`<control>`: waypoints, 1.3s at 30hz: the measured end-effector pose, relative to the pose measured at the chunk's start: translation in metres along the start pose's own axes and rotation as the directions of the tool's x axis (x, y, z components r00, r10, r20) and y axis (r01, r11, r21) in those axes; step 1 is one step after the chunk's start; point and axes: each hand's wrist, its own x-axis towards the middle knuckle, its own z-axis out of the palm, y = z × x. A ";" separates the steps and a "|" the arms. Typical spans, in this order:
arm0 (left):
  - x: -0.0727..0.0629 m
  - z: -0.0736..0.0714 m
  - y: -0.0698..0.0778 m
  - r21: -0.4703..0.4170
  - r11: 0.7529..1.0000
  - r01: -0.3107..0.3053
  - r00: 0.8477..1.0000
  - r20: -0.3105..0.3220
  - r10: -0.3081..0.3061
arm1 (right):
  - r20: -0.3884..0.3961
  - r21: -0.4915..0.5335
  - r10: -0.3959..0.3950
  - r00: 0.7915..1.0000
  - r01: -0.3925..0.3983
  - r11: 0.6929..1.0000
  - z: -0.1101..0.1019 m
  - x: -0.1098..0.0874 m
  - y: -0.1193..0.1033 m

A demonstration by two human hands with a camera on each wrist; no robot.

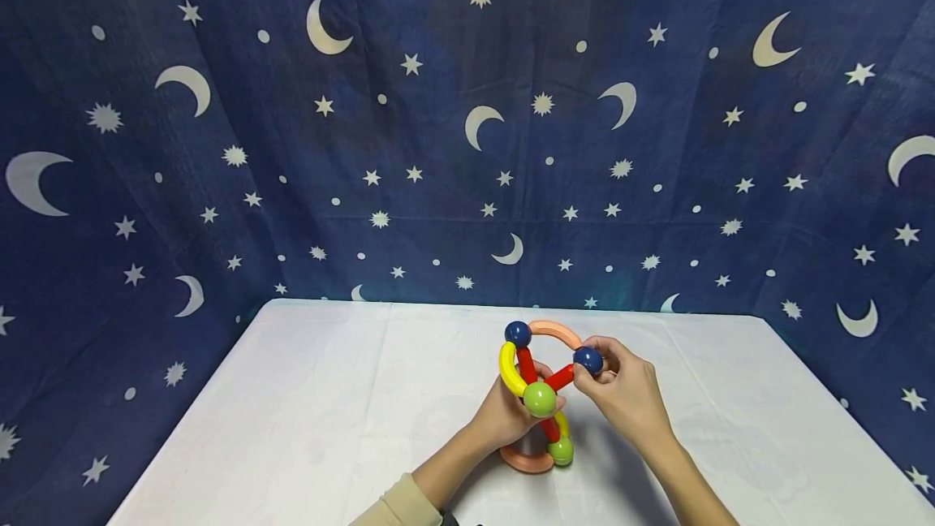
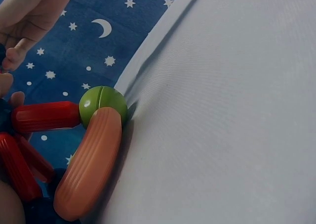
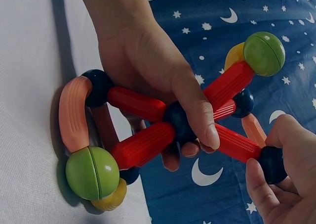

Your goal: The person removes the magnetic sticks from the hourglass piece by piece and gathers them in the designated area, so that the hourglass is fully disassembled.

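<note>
A magnetic ball-and-rod structure stands on the white table. At its middle, my left hand (image 1: 506,412) grips the central dark blue ball (image 3: 178,121), where several red rods (image 3: 143,144) meet. My right hand (image 1: 630,393) pinches an upper blue ball (image 1: 588,360) at the end of a red rod and a curved orange rod (image 1: 557,331). Another blue ball (image 1: 518,334), a curved yellow rod (image 1: 509,369) and a green ball (image 1: 540,399) form the rest of the top. Lower down, a green ball (image 3: 93,173) and a curved orange rod (image 3: 74,114) touch the table.
The white-covered table (image 1: 329,396) extends around the structure. Behind and beside it hangs a dark blue cloth (image 1: 409,136) with moons and stars.
</note>
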 end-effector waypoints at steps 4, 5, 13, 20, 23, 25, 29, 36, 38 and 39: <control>0.000 0.000 0.001 -0.006 1.000 0.001 1.000 0.002 -0.001 | 0.003 -0.001 0.005 1.000 -0.005 1.000 0.000 0.001 0.000; -0.001 0.000 0.002 -0.007 1.000 0.002 1.000 0.002 -0.002 | 0.004 -0.001 0.006 1.000 -0.006 1.000 0.000 0.001 0.000; 0.000 0.000 -0.002 -0.007 1.000 0.005 1.000 0.001 -0.005 | 0.016 0.026 0.030 0.999 -0.031 0.999 0.001 0.002 -0.001; 0.007 0.004 -0.026 0.017 1.000 0.019 1.000 -0.015 -0.019 | 0.039 0.082 0.052 0.998 -0.055 0.995 0.001 0.001 0.000; 0.008 0.004 -0.031 0.016 1.000 0.010 1.000 -0.014 -0.010 | 0.045 0.094 0.058 0.997 -0.062 0.994 0.002 0.002 0.001; 0.008 0.004 -0.032 0.015 1.000 0.003 1.000 -0.013 -0.003 | 0.051 0.105 0.061 0.997 -0.066 0.992 0.002 0.002 0.001; 0.008 0.004 -0.032 0.017 1.000 0.010 1.000 -0.012 -0.010 | 0.058 0.119 0.067 0.996 -0.074 0.990 0.002 0.003 0.002; 0.008 0.005 -0.031 0.016 1.000 0.020 1.000 -0.016 -0.020 | 0.054 0.107 0.065 0.996 -0.070 0.992 0.001 0.003 0.002; 0.007 0.004 -0.025 0.012 1.000 0.017 1.000 -0.016 -0.017 | 0.040 0.101 0.059 0.997 -0.063 0.993 0.001 0.003 0.002; 0.006 0.004 -0.022 0.010 1.000 0.017 1.000 -0.015 -0.017 | 0.034 0.096 0.056 0.998 -0.059 0.994 0.000 0.003 0.002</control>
